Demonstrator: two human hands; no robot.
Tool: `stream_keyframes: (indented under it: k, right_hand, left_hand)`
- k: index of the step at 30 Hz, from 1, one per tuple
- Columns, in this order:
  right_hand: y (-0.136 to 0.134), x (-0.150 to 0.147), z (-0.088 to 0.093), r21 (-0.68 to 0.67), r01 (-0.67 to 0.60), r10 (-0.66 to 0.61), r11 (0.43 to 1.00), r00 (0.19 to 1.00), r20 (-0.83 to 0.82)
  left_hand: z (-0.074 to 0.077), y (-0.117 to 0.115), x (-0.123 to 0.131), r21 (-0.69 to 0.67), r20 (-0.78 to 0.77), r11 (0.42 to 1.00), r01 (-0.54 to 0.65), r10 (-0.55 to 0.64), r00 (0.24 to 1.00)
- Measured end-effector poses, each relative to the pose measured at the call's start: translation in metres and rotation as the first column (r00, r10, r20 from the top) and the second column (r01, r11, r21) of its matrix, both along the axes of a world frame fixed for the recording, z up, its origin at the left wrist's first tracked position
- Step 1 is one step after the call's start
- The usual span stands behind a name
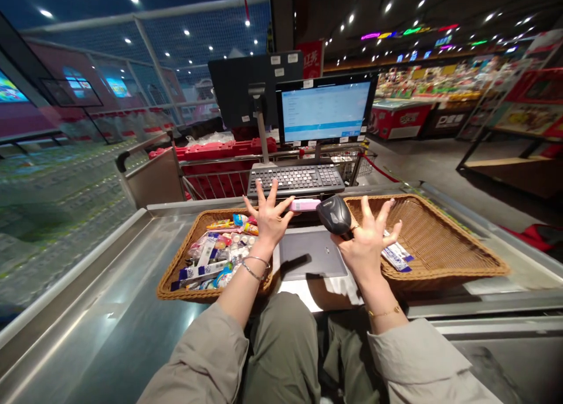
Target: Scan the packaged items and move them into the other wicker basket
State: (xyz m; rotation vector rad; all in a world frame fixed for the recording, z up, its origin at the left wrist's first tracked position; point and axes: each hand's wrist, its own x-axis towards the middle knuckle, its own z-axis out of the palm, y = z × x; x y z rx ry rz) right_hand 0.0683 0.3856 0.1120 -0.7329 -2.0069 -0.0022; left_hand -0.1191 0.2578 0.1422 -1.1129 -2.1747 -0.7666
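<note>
My left hand (268, 219) is raised over the left wicker basket (176, 275) with its fingers spread wide. Its thumb tip is next to a small pink box (305, 204); I cannot tell if they touch. My right hand (367, 245) also has its fingers fanned out, while a black handheld barcode scanner (334, 214) sits in the crook of its thumb, handle hidden behind the hand. The left basket holds several small packaged items (215, 254). A blue and white packet (396, 256) lies in the right wicker basket (444, 245) beside my right hand.
A dark flat scan plate (312, 254) lies between the baskets on the steel checkout counter (109, 310). Beyond it are a keyboard (295, 179), a lit monitor (324, 111) and a shopping trolley with red crates (220, 158). Store shelves stand at the far right.
</note>
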Motion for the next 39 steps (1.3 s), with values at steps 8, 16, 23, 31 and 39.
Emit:
stream_keyframes:
  k: [8, 16, 23, 31, 39]
  right_hand:
    - [0.022, 0.025, -0.001, -0.065, 0.106, -0.113, 0.992, 0.988, -0.108]
    - [0.045, 0.054, 0.004, -0.164, 0.163, -0.187, 0.973, 0.972, -0.145]
    - [0.064, 0.081, 0.006, -0.239, 0.197, -0.247, 0.951, 0.948, -0.199]
    - [0.071, 0.100, 0.008, -0.274, 0.249, -0.310, 0.929, 0.928, -0.208]
    - [0.078, 0.106, -0.001, -0.257, 0.269, -0.322, 0.928, 0.927, -0.193]
  left_hand:
    - [0.004, 0.024, 0.018, -0.010, -0.018, 0.997, 0.072, -0.072, 0.997]
    - [0.008, 0.055, 0.044, -0.043, -0.033, 0.985, 0.169, -0.170, 0.985]
    - [-0.001, 0.086, 0.062, -0.077, -0.125, 0.964, 0.254, -0.262, 0.957]
    - [-0.013, 0.123, 0.089, -0.134, -0.154, 0.935, 0.328, -0.347, 0.925]
    - [-0.025, 0.138, 0.112, -0.277, -0.077, 0.918, 0.283, -0.315, 0.946]
